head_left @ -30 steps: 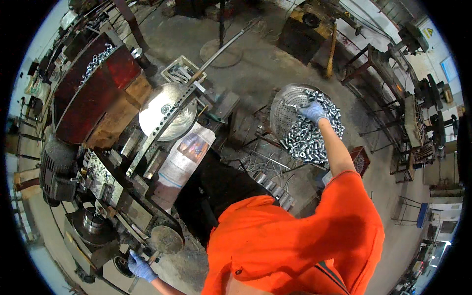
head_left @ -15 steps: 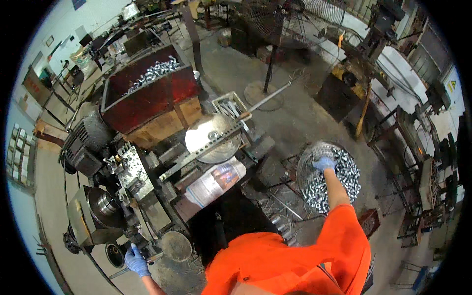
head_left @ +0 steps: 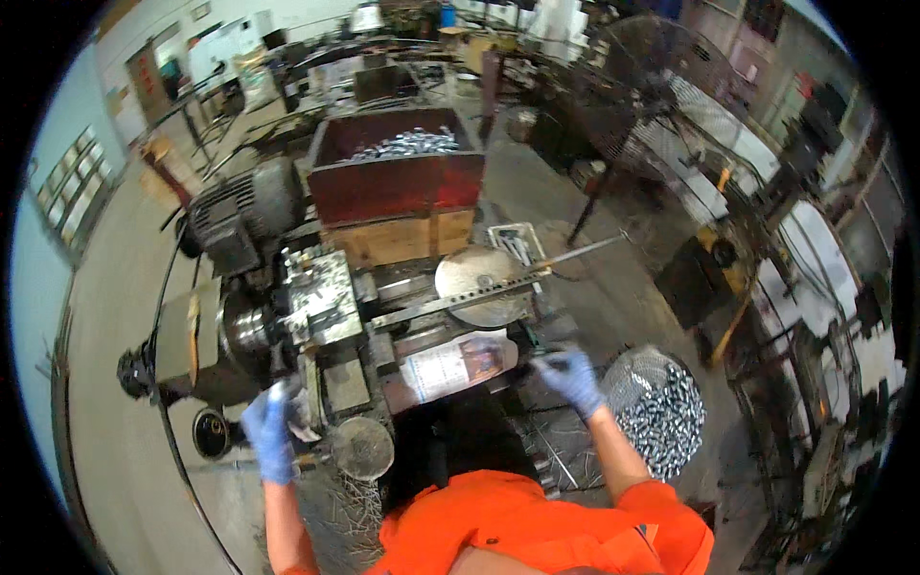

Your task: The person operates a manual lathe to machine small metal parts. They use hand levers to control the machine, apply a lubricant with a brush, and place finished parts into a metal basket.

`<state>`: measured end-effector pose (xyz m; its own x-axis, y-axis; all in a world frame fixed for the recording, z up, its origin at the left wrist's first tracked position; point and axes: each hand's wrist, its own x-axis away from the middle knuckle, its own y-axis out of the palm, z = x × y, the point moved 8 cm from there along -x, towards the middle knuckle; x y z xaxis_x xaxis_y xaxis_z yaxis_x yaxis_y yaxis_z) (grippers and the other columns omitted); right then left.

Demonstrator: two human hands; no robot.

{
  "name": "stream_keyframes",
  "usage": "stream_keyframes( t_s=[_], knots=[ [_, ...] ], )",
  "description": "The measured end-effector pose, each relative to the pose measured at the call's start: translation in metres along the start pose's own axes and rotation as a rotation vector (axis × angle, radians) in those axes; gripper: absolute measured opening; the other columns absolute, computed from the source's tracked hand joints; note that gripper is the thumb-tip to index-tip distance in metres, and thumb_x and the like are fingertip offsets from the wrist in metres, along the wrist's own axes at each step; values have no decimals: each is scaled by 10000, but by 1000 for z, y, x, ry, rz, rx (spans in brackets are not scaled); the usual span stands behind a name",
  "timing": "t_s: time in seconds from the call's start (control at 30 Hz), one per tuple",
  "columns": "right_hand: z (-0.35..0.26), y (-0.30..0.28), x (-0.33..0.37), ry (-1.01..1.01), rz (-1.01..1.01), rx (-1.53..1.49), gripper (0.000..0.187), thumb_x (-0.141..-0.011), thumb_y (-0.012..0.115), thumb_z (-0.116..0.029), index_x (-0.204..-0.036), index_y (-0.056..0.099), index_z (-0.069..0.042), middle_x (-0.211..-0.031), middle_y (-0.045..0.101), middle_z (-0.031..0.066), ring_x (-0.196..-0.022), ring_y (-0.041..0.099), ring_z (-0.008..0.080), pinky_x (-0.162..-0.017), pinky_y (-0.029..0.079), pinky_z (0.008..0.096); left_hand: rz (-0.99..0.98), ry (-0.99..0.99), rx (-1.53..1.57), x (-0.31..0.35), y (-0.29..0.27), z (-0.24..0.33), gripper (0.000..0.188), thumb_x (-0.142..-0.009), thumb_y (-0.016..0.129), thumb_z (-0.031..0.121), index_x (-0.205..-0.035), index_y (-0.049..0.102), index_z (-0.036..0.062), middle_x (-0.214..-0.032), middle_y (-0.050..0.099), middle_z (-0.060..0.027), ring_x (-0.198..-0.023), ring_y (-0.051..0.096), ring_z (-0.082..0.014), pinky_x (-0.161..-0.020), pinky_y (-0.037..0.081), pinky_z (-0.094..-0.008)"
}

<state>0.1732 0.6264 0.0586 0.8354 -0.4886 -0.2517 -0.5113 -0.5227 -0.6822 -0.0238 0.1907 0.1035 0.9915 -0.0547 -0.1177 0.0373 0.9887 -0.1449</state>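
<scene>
A: What is the person in the orange top doing at the lathe (head_left: 287,307)?

B: The left hand (head_left: 270,433), in a blue glove, is resting low at the machine's near side, just beside a round handwheel (head_left: 362,448). Its fingers are curling downward, but whether they are gripping anything cannot be told. The right hand (head_left: 571,376), also gloved, is reaching to the right end of the bed; its fingers are clenching on something small and dark, probably a metal piece, too blurred to identify.

A: Where are the workpieces lying?

B: Bright metal pieces are filling a wire basket (head_left: 661,412) on the floor, just right of the right forearm. More pieces are heaping in a red bin (head_left: 398,182) beyond the lathe, above a wooden crate (head_left: 402,240).

A: How far along is the work appearing?

B: Judging by both containers, many pieces are already sitting in the bin and many are remaining in the basket. No piece is showing clearly in the chuck (head_left: 247,331), so one cycle seems to be just beginning.
</scene>
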Motion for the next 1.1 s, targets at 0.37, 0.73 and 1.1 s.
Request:
stream_keyframes(
  t_s=[0.37,0.73,1.1],
  knots=[
    [-251,98,3,-796,-235,-389,233,-610,748,-116,-828,667,-123,-1050,612,80,-1002,550,306,-868,442,415,-551,-445,943,62,127,1,423,-930,469,399,-873,645,19,-711,649,-89,-574,603,-156,-503,456,-231],
    [-250,109,13,-886,-195,-28,420,-751,593,-432,-870,622,-30,-972,574,208,-921,528,362,-830,422,452,-381,-15,23,33,98,19,310,-840,605,285,-776,624,-17,-666,538,-4,-617,446,-91,-563,366,-279],
    [-231,150,12,-676,-235,-49,448,-650,619,-452,-694,613,-6,-846,571,193,-818,529,358,-765,420,438,-502,70,-108,26,99,-1,274,-893,546,214,-739,573,-11,-686,553,6,-626,437,-79,-553,368,-274]
  ],
)
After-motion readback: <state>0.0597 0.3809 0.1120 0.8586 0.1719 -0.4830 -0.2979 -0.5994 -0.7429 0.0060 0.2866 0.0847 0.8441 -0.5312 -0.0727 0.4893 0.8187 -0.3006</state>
